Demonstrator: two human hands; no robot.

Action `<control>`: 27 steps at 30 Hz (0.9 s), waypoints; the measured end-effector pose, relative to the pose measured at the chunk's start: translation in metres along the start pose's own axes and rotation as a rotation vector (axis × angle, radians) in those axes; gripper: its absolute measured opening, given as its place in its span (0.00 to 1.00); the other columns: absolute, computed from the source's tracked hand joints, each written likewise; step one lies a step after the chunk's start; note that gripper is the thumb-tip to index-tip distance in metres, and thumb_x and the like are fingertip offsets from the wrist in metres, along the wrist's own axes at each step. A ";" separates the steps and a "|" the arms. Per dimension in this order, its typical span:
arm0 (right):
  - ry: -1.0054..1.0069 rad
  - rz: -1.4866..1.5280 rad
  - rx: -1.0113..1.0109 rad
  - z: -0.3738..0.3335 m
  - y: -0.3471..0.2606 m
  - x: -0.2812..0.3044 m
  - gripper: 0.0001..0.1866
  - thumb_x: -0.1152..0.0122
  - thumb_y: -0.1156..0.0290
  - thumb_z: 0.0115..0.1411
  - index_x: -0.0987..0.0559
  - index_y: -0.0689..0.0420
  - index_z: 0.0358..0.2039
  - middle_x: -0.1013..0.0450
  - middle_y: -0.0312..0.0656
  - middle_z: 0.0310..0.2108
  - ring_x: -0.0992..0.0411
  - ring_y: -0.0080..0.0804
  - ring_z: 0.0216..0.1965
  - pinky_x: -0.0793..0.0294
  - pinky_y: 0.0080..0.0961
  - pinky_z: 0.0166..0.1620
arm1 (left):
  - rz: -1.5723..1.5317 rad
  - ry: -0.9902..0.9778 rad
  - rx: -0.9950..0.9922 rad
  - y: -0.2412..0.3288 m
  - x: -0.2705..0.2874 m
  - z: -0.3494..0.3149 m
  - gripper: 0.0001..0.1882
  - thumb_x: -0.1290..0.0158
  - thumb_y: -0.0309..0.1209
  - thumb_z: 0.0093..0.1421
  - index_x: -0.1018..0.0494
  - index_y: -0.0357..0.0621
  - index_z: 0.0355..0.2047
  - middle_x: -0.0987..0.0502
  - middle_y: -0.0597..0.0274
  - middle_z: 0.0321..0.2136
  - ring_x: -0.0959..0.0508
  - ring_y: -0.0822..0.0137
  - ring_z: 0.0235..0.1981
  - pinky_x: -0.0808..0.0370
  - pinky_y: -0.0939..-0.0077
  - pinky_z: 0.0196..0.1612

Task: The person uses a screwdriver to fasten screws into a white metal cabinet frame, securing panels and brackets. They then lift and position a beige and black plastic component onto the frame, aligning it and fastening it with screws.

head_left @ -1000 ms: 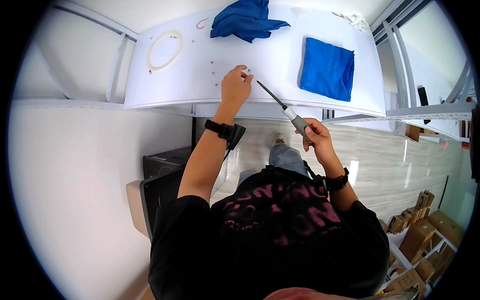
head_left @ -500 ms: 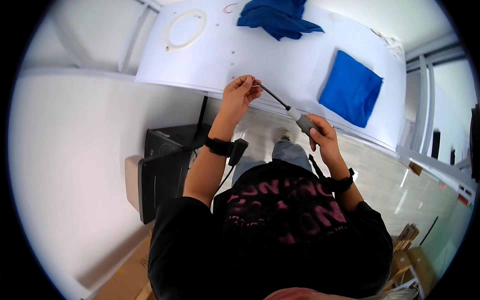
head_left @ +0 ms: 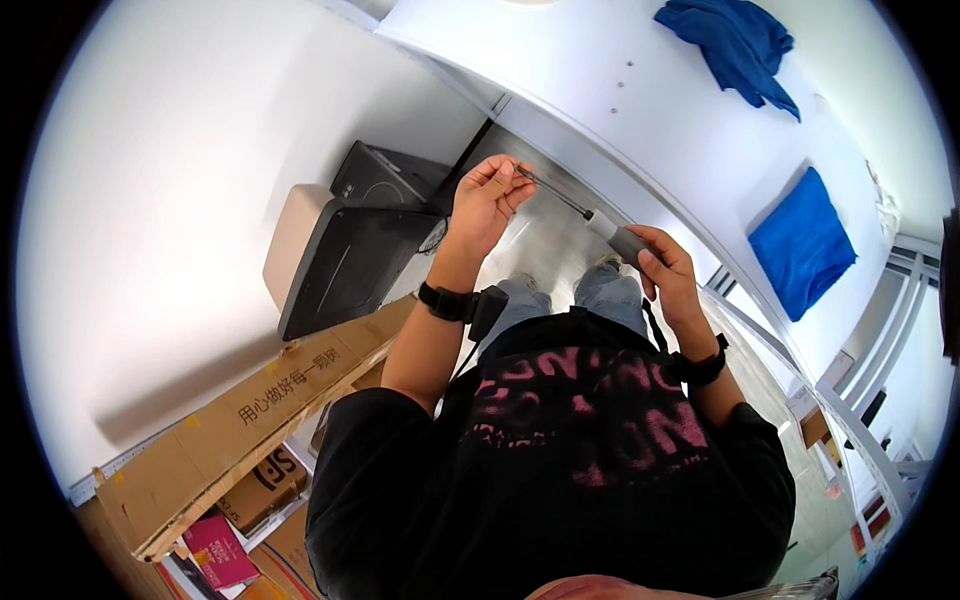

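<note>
The screwdriver (head_left: pixel 590 215) hangs in the air before the white table (head_left: pixel 640 120), shaft slanting up-left. The right hand (head_left: pixel 665 270) grips its grey handle; the left hand (head_left: pixel 487 200) pinches the tip. Blue cloths (head_left: pixel 805 240) lie beyond, well apart.

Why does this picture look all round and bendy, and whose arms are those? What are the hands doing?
The picture comes from a small camera worn on a person's head, looking down. Its very wide lens bends straight edges, so everything looks round. The arms belong to that person, and the black shirt at the bottom is theirs too. The right hand grips the grey handle of a screwdriver. The left hand pinches its thin metal tip; I cannot tell if something tiny is there. In front is a white table with two blue cloths on it: a crumpled one and a flat one. On the left are a black box and brown cardboard.
</note>
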State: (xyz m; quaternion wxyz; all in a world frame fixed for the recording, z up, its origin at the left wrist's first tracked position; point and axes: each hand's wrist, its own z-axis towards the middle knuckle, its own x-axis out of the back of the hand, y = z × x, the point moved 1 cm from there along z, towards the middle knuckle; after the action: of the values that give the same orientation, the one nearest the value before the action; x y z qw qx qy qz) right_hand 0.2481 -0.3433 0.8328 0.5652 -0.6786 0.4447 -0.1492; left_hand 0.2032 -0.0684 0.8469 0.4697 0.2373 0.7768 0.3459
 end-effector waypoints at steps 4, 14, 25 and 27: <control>-0.040 0.030 -0.077 0.007 0.009 -0.030 0.17 0.49 0.68 0.61 0.28 0.60 0.49 0.31 0.33 0.24 0.45 0.11 0.14 0.47 0.10 0.17 | 0.065 0.075 -0.022 0.002 0.046 -0.018 0.06 0.54 0.26 0.63 0.29 0.35 0.36 0.23 0.53 0.34 0.21 0.66 0.33 0.21 0.74 0.39; -0.025 -0.605 0.196 -0.003 0.052 -0.130 0.15 0.44 0.73 0.54 0.26 0.61 0.43 0.26 0.43 0.37 0.28 0.30 0.37 0.31 0.24 0.42 | 0.136 0.159 0.189 0.005 0.169 -0.077 0.07 0.54 0.28 0.63 0.30 0.38 0.37 0.23 0.55 0.32 0.21 0.65 0.33 0.21 0.73 0.40; 0.050 0.015 -0.262 0.007 0.152 -0.172 0.15 0.40 0.70 0.55 0.25 0.61 0.43 0.27 0.36 0.34 0.31 0.23 0.35 0.32 0.20 0.40 | 0.448 0.213 0.330 0.032 0.190 -0.099 0.12 0.53 0.31 0.64 0.30 0.36 0.43 0.23 0.57 0.33 0.22 0.67 0.31 0.24 0.76 0.38; 0.075 -0.009 -0.123 0.015 0.161 -0.182 0.15 0.40 0.70 0.55 0.25 0.61 0.43 0.27 0.36 0.34 0.31 0.22 0.35 0.33 0.19 0.40 | 0.929 0.021 0.216 0.047 0.191 -0.104 0.10 0.50 0.29 0.61 0.29 0.36 0.41 0.23 0.58 0.31 0.22 0.69 0.31 0.25 0.77 0.36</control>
State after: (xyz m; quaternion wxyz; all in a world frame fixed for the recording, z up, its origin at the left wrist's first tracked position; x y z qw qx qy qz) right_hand 0.0867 -0.1875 0.7382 0.5048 -0.7080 0.4707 -0.1492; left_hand 0.0266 0.0617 0.8076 0.2298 0.6036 0.6247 0.4389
